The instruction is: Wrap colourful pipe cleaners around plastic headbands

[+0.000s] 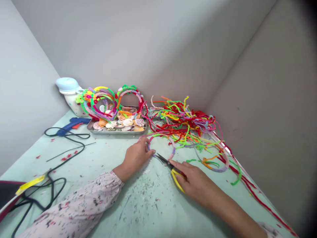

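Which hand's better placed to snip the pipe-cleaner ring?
Likely the right hand: it holds the yellow-handled steel scissors, blades beside the pink-and-purple pipe-cleaner ring. The left hand holds no tool.

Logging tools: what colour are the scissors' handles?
The scissors' handles are yellow; head view.

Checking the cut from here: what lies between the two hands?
In the head view, the black blades of the yellow-handled scissors reach from the right hand toward the left hand, beside the purple end of a pipe-cleaner loop.
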A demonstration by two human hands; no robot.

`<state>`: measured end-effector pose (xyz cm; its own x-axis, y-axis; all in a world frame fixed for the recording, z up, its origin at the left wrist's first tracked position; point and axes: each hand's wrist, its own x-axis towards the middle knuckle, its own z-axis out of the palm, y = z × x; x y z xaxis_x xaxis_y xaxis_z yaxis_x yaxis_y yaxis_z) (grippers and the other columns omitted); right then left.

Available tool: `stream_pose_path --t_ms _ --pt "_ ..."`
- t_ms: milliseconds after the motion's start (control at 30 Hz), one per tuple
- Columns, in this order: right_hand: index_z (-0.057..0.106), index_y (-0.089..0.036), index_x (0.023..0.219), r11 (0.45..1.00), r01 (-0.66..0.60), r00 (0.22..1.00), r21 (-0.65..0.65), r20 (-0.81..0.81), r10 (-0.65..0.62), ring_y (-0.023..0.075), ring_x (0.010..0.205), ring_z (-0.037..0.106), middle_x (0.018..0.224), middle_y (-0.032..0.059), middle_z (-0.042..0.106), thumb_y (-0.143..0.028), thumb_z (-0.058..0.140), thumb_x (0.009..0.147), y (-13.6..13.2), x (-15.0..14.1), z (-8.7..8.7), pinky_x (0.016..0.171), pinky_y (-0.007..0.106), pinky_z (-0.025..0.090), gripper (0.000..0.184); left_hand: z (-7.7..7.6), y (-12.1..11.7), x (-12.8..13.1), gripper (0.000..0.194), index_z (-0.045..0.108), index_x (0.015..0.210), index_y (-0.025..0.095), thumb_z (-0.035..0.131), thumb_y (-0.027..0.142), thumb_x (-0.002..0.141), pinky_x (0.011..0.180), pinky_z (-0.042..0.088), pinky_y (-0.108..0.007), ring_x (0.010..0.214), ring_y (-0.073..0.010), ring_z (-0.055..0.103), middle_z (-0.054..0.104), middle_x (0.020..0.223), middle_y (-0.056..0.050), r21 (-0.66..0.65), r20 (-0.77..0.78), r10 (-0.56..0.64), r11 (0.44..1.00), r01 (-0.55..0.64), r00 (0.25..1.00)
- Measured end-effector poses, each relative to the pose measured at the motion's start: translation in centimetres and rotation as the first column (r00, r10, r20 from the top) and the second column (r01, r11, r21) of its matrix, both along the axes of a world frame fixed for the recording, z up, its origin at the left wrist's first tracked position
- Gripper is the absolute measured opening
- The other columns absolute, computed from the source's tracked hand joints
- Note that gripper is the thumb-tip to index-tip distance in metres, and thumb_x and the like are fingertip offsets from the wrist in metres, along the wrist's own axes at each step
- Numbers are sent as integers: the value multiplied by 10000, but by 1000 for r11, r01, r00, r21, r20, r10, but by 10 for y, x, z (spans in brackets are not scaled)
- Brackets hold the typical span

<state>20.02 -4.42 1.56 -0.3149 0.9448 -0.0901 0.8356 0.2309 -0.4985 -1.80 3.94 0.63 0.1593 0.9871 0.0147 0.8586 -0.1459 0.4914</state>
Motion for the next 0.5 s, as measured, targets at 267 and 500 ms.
stream_pose_path --t_ms 267,500 --pt "450 -257 1398 1000 -8 1000 11 -15 8 208 970 604 1096 84 648 -193 451 862 -1 2 -1 860 323 461 540 -3 1 -1 327 510 1036 244 636 393 772 537 290 -240 639 -154 592 649 738 36 14 2 -7 1000 7 1000" --pt "449 -235 1401 1000 -16 1000 19 7 16 223 990 605 1115 98 645 -195 442 859 -1 1 -2 865 338 462 543 0 0 0 323 512 1040 248 628 396 777 537 291 -239 636 -155 590 647 736 37 7 3 0 1000 0 1000"
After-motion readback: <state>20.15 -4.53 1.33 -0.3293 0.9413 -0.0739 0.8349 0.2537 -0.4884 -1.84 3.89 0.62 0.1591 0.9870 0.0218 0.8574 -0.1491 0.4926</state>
